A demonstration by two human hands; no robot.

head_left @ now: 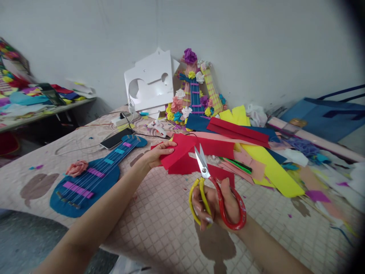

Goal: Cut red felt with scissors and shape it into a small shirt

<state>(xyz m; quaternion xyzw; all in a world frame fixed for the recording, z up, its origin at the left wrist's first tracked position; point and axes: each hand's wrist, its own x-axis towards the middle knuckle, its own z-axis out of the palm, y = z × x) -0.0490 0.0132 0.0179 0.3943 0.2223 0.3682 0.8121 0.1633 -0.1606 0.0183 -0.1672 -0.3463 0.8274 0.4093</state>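
Note:
My left hand (160, 153) grips the left edge of a piece of red paper (181, 149), thumb on top. More red paper (185, 164) lies beneath it on the table. In my right hand (218, 201) is a pair of scissors (204, 171) with one yellow and one red handle. My fingers pass through both handles, and the blades are slightly parted. Their tips point up beside the right edge of the held red piece; whether they touch it I cannot tell. Left of my arm lies a blue paper guitar (105, 165) with a pink paper flower (76, 168).
Yellow paper strips (273, 171), dark red strips (238, 131) and scraps cover the right side. A black phone (115, 139), a power strip (119, 120) and a glue gun (157, 127) lie behind the guitar. Decorated guitars (195, 95) and a white cut-out board (149, 83) lean on the wall.

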